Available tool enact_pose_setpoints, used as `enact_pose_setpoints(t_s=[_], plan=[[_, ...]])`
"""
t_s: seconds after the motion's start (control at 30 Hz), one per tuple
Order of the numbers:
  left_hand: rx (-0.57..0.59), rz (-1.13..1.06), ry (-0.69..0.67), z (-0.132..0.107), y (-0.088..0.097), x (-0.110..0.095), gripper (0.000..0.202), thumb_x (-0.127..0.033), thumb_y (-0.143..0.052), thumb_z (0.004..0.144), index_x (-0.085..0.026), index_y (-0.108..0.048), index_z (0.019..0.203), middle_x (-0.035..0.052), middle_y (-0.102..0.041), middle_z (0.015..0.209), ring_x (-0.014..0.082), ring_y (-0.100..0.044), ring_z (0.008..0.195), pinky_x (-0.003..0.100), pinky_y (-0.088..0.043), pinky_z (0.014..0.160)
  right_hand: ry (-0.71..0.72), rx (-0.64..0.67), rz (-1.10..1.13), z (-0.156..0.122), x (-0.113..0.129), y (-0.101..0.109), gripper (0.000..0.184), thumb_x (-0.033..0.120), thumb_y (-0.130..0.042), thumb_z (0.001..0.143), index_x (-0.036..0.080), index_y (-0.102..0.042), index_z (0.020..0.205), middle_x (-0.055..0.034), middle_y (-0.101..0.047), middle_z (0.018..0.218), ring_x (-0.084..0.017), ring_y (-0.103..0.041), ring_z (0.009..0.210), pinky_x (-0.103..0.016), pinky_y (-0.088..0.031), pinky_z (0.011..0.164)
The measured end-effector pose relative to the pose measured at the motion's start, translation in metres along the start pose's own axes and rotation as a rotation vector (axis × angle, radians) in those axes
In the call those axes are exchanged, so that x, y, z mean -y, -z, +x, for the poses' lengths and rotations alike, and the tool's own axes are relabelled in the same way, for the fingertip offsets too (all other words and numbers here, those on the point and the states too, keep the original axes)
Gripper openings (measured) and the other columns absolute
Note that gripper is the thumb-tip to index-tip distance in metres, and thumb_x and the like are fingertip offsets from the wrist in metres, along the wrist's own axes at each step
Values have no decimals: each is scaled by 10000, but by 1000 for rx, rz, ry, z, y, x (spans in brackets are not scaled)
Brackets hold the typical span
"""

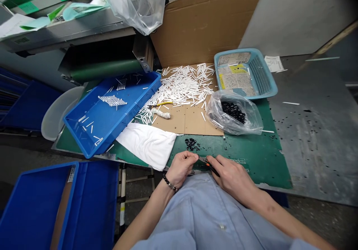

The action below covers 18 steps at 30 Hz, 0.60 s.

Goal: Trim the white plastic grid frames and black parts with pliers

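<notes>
Closely together, my left hand (181, 168) and right hand (232, 179) work over the green mat (251, 156), the right gripping orange-handled cutters (209, 165) at the left's fingertips (whatever they pinch is hidden).

The single head-worn view looks forward and steeply down from above the person's chest, so the front of the blue shirt (207, 212) fills the bottom edge of the frame. The left hand (181, 168) and right hand (232, 179) lie nearest the lens at lower centre, with a blue plastic crate (33, 205) cut off at the lower left, while the bench (316, 141) spreads ahead and an upright cardboard sheet (207, 26) closes the far top
</notes>
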<state>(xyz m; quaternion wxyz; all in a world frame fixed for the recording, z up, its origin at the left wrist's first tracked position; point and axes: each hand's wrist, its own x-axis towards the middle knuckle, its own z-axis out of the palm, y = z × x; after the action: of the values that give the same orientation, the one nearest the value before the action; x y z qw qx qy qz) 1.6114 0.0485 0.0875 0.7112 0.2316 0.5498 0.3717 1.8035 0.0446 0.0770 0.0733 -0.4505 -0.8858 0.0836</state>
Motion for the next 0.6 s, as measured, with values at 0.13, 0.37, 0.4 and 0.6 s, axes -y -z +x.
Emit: enact_pose_setpoints(t_s=[0.13, 0.37, 0.4, 0.6], plan=[[52, -99, 12, 3, 4, -1, 267, -319, -718, 729, -158, -506, 743, -106, -273, 492, 26, -143, 409, 184, -83, 382, 6, -74, 16, 1, 1, -4, 359, 207, -507, 892, 194, -467, 1248, -9, -536, 869, -168, -558, 717, -288, -406, 607], [175, -543, -43, 16, 35, -18, 154, -165, -614, 619, -151, -496, 717, 16, -522, 727, 67, -440, 575, 160, -341, 502, -53, -178, 79, 0, -1, -9, 346, 277, -461, 935, 181, -479, 1267, -35, -544, 898, -168, -543, 800, -283, -418, 676], [174, -529, -57, 19, 39, -21, 159, -157, -612, 609, -146, -516, 736, 23, -533, 745, 69, -445, 584, 162, -345, 510, -55, -175, 82, -1, -1, -9, 345, 276, -460, 935, 179, -481, 1265, -37, -545, 902, -168, -543, 803, -284, -422, 681], [-165, 146, -264, 49, 39, -29, 225, -366, -612, 773, -142, -615, 757, -21, -481, 603, 75, -335, 486, 197, -233, 460, -48, -161, 73, -1, -1, -6, 347, 272, -446, 939, 170, -485, 1268, -49, -551, 908, -171, -542, 792, -289, -432, 679]])
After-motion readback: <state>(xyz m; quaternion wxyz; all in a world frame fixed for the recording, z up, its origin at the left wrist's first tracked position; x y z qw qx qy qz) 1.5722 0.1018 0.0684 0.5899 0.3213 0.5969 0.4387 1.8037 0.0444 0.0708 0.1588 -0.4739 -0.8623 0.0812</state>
